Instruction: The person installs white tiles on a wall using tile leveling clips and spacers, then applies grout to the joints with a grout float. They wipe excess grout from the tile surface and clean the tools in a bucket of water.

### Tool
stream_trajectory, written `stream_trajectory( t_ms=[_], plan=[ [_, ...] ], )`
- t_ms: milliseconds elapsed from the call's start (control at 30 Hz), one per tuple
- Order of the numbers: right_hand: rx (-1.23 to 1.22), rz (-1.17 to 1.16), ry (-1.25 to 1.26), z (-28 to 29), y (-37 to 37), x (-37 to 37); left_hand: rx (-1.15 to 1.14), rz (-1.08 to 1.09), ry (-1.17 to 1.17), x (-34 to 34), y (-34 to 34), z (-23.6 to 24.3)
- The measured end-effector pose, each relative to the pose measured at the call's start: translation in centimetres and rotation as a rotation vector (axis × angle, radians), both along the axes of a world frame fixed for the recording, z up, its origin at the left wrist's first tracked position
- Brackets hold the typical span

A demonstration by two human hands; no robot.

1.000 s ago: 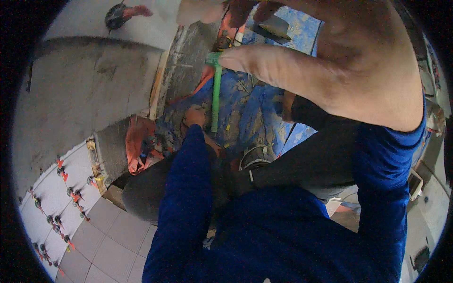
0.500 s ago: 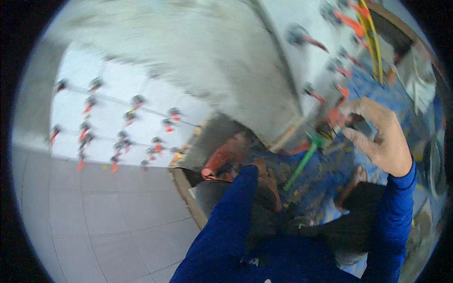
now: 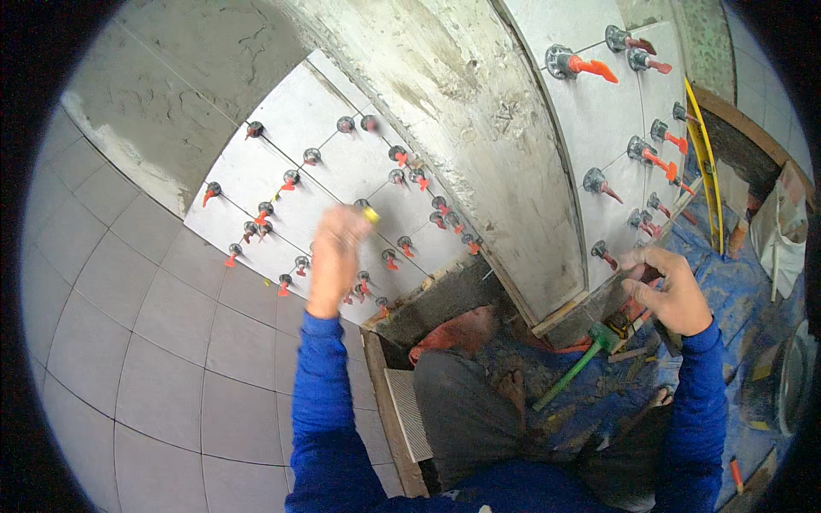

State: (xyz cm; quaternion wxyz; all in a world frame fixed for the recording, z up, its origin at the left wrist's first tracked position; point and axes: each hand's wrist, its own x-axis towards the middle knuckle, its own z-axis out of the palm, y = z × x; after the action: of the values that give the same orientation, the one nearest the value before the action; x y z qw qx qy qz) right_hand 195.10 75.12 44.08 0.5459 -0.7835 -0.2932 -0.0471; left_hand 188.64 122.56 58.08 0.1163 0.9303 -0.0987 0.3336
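Note:
My left hand point(image 3: 333, 252), blurred by motion, is over the white wall tiles point(image 3: 318, 103) on the left. A small yellow piece point(image 3: 370, 214) shows at its closed fingertips, beside one of the tile levelling clips point(image 3: 312, 156). These clips have black round bases and orange-red handles and stand along the tile joints. My right hand point(image 3: 671, 289) is at the lower end of the right-hand tiles point(image 3: 590, 120), its thumb and fingers curled toward each other near another levelling clip point(image 3: 604, 254). Whatever its fingertips hold, if anything, cannot be made out.
A rough concrete panel point(image 3: 479, 128) rises between the tiled faces. Below lies a green mallet point(image 3: 568, 373) on a dirty blue sheet point(image 3: 556, 419). A yellow level point(image 3: 701, 162) leans at right, near a white sack point(image 3: 782, 231) and a dark bucket point(image 3: 782, 376). Grey floor tiles point(image 3: 162, 368) spread at left.
My left hand has come up from low near my knee, out to the left tiles with the yellow piece. My right hand stays near the right tiles' lower end. The view has turned.

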Motion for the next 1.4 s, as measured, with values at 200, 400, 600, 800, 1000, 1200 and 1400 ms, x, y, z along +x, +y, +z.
stream_trajectory(
  t_ms=[200, 400, 600, 800, 1000, 1200, 1400],
  plan=[
    [-0.005, -0.032, 0.019, -0.6, -0.2, 0.2, 0.181, 0.169, -0.054, 9.3, 2.6, 14.5],
    [-0.041, -0.081, -0.033, -1.5, -1.2, 1.3, 0.121, 0.303, 0.283, 16.3, 4.8, 18.5],
    [-0.097, -0.082, -0.093, -1.5, -1.7, 2.1, 0.240, 0.267, 0.256, 20.7, 7.7, 17.7],
    [-0.094, -0.102, -0.042, -1.2, -1.6, 2.1, 0.228, 0.207, 0.143, 21.7, 9.8, 15.7],
    [-0.130, -0.079, -0.004, -1.0, -1.2, 2.1, 0.276, 0.227, 0.117, 23.3, 11.6, 15.2],
    [-0.137, -0.097, -0.045, -1.3, -0.9, 2.1, 0.258, 0.220, 0.082, 23.0, 10.6, 14.7],
    [-0.148, -0.101, -0.083, -1.6, -0.9, 2.3, 0.233, 0.391, 0.046, 20.9, 6.8, 14.4]
  ],
)
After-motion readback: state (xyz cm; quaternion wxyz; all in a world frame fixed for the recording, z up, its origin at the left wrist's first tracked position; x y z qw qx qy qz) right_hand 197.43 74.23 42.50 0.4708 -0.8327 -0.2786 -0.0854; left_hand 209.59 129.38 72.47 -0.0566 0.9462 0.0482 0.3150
